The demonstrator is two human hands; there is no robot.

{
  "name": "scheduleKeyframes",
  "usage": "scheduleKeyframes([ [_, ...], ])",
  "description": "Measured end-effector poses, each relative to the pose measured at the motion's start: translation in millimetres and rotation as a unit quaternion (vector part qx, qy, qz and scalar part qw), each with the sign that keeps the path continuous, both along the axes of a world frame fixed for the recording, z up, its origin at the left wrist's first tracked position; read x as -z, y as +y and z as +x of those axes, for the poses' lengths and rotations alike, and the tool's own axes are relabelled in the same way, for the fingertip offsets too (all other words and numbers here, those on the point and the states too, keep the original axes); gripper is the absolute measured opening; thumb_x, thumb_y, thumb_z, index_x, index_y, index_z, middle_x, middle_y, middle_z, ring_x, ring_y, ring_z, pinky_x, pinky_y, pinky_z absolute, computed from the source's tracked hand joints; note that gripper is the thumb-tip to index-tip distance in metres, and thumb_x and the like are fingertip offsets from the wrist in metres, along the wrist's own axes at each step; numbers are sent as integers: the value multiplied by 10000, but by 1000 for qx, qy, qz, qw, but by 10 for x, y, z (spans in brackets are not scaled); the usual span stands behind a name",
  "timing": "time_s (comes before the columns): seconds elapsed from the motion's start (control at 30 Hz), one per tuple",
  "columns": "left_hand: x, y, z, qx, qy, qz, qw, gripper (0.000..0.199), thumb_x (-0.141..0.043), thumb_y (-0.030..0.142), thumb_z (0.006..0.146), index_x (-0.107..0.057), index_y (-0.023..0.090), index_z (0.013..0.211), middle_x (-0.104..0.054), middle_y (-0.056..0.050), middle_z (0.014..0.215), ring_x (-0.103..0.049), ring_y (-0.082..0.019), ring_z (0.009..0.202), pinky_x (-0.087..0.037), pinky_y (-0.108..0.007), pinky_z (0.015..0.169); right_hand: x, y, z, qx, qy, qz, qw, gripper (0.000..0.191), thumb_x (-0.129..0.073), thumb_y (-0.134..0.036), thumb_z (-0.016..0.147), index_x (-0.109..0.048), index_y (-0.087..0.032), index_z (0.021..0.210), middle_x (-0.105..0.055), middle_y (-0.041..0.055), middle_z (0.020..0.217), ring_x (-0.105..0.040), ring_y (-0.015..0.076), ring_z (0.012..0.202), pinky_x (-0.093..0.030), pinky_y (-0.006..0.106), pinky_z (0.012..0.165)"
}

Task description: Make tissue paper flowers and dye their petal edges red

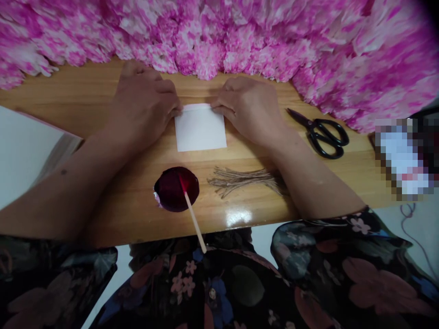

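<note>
A small white sheet of paper [201, 130] lies on the wooden table between my hands. My left hand [146, 103] pinches its far left corner, and my right hand [248, 107] pinches the far right corner. Along the far edge runs a narrow strip that looks folded or layered. Nearer to me stands a dish of dark red liquid [168, 189], with a thin wooden stick [195, 224] resting in it and its tip reddened. Beside it lies a bundle of thin brown wires or stems [243, 179]. The fingertips are partly hidden behind the knuckles.
Black-handled scissors [320, 132] lie to the right of my right hand. Pink and white artificial-looking flowers [206, 50] line the table's far side. A white sheet or pad [30, 146] is at the left, and a blurred-out phone-like object [404, 157] at the right edge.
</note>
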State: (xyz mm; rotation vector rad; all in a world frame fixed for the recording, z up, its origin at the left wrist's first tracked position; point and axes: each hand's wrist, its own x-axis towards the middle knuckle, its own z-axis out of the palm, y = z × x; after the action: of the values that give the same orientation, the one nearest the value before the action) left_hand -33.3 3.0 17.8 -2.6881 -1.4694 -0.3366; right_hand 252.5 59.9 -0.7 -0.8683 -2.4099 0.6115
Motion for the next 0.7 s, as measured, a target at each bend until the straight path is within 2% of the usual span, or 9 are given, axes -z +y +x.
scheduleKeyframes([
  [0.13, -30, -19, 32, -15, 0, -16, 1000, 498, -416, 366, 1169, -817, 174, 945, -795, -104, 1064, -670, -295, 1124, -404, -628, 1153, 13, 10, -50, 38, -48, 106, 993, 248, -665, -507, 1031, -689, -365, 828, -789, 21, 887, -750, 278, 1021, -585, 410, 762],
  [0.23, -21, -38, 44, -23, -1, -26, 999, 427, -451, 326, 1146, -791, 171, 938, -780, -96, 1071, -666, -288, 1159, -383, -604, 1179, 32, -18, -90, 61, -65, 137, 987, 247, -635, -470, 1048, -675, -350, 836, -799, 32, 934, -744, 270, 1022, -585, 421, 772],
  [0.3, -3, -49, 45, -33, -12, -28, 999, 386, -458, 299, 1129, -787, 169, 974, -777, -95, 1085, -663, -278, 1165, -372, -589, 1184, 41, -25, -99, 58, -39, 115, 991, 238, -615, -476, 1063, -673, -351, 870, -805, 38, 964, -740, 275, 1113, -600, 421, 827],
  [0.43, 39, -54, 46, -33, -30, -10, 999, 301, -512, 315, 1090, -782, 189, 1048, -789, -112, 1105, -664, -287, 1115, -454, -550, 1081, 54, 42, -76, 22, 27, 40, 999, 227, -613, -528, 1062, -662, -369, 908, -800, 29, 974, -720, 266, 1244, -600, 397, 928],
  [0.57, 63, -65, 71, -54, -69, -29, 996, 313, -510, 371, 1084, -771, 201, 1055, -777, -110, 1135, -658, -301, 1124, -478, -538, 1068, 20, 60, -64, 45, 28, 38, 998, 158, -678, -491, 1016, -673, -363, 923, -811, 40, 974, -740, 265, 1093, -600, 415, 929],
  [0.7, 59, -104, 99, -71, -118, -35, 990, 341, -498, 427, 1104, -735, 192, 1033, -739, -48, 983, -655, -235, 1034, -493, -472, 1063, -65, -64, -80, 56, 50, 11, 997, 80, -616, -346, 1024, -687, -310, 1008, -829, 47, 1042, -757, 273, 984, -608, 468, 903],
])
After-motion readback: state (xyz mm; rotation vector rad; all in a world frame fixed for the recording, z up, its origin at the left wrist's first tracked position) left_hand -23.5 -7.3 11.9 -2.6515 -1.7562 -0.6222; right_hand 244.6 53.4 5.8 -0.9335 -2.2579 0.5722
